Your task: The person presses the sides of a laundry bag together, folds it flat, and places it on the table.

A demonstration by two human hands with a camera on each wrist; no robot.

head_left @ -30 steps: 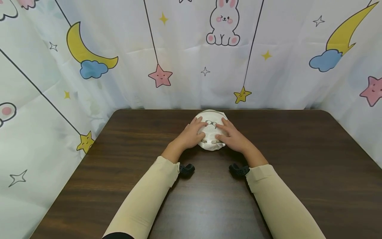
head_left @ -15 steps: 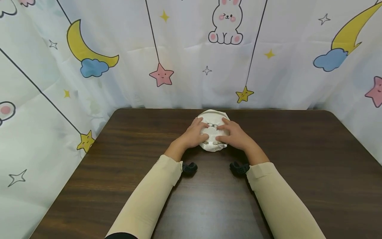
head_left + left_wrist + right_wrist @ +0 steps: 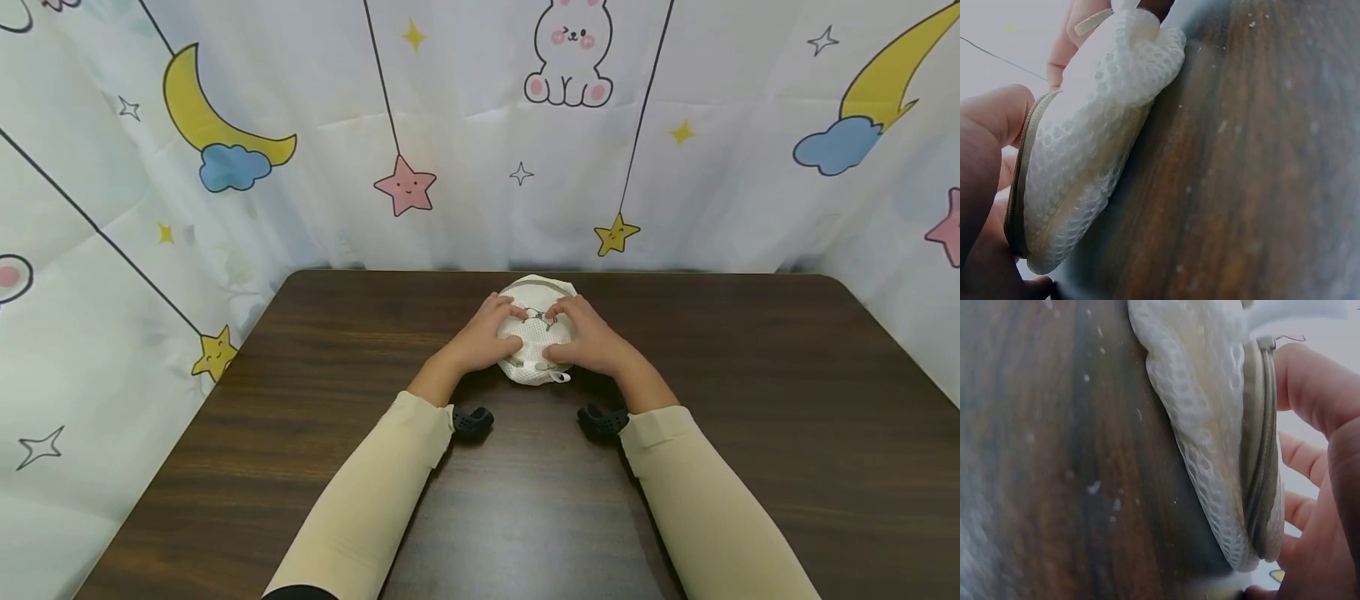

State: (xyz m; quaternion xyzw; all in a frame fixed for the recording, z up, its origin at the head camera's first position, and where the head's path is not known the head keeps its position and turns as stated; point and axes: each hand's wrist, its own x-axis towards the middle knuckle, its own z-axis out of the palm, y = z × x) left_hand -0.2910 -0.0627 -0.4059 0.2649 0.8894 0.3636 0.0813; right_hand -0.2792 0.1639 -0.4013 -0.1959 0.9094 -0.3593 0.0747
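A round white mesh laundry bag [image 3: 536,340] with a small dark drawing on its top lies at the far edge of the brown table. From the left, my left hand [image 3: 486,335] grips its side, thumb toward me and fingers bent over the top. My right hand [image 3: 591,338] holds the opposite side the same way. A beige zipper [image 3: 1022,175] runs round the bag in the left wrist view, with the thumb against it. The right wrist view shows the zipper [image 3: 1261,462] too, and puffy mesh over the wood. A white loop [image 3: 559,377] sticks out at the front.
The dark wooden table [image 3: 225,467] has rounded far corners. Behind it hangs a white curtain [image 3: 465,117] printed with moons, stars and a rabbit. Black devices [image 3: 472,423] sit at the cuffs of both light sleeves.
The fingers of both hands have bent further in over the bag's top. The bag has shifted slightly between them, and its loop now shows at the front.
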